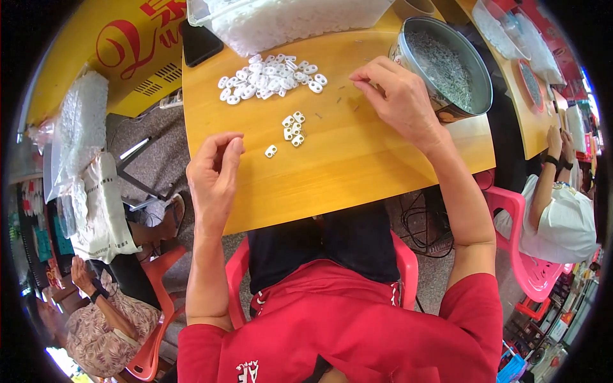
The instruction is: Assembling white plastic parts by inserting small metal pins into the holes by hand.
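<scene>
My left hand [214, 175] is raised at the table's left edge, its fingers curled and its thumb tip close to the index finger. Whatever those fingertips pinch, if anything, is too small to see. Over the right side of the table, my right hand [405, 99] has thumb and fingers drawn together beside a metal tub [408, 60]; anything between them is hidden. Several small white plastic pieces with metal-looking rings [292, 129] lie between my hands, and a single one [271, 151] sits nearer my left hand. Beyond them is a heap of white two-holed plastic pieces [262, 80].
Small metal pins [319, 115] are scattered on the yellow table [306, 179]; many more fill the tub. A clear bin of white pieces [287, 29] stands at the back, beside a black phone [199, 43]. Other people sit at left [105, 332] and right [555, 214].
</scene>
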`<state>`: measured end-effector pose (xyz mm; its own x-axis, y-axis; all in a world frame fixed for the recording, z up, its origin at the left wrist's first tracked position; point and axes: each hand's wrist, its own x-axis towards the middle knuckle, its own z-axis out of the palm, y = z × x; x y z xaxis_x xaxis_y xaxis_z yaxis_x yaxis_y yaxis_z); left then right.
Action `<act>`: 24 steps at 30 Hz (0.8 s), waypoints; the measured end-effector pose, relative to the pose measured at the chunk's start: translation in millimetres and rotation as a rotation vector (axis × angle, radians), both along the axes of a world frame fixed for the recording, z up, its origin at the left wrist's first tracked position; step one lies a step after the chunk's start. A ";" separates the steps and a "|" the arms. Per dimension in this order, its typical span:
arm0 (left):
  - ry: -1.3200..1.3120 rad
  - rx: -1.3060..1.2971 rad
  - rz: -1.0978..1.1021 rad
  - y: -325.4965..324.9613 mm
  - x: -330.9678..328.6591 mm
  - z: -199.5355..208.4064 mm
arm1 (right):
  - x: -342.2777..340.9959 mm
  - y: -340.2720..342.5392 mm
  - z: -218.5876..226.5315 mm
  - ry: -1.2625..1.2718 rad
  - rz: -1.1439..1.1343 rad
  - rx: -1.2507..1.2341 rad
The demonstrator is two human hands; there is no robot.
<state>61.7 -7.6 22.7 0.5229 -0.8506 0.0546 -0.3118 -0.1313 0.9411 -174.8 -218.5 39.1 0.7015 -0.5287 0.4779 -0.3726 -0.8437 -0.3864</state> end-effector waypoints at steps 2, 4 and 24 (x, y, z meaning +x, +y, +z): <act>0.012 -0.013 0.017 5.7 2.1 -6.5 | -2.3 2.5 -1.1 0.023 0.016 0.025; 0.070 -0.029 0.034 9.2 4.1 -11.4 | -3.0 5.8 -1.6 0.044 0.032 0.051; 0.045 -0.027 0.050 9.8 2.7 -18.6 | 10.5 29.6 -3.9 0.178 0.227 -0.070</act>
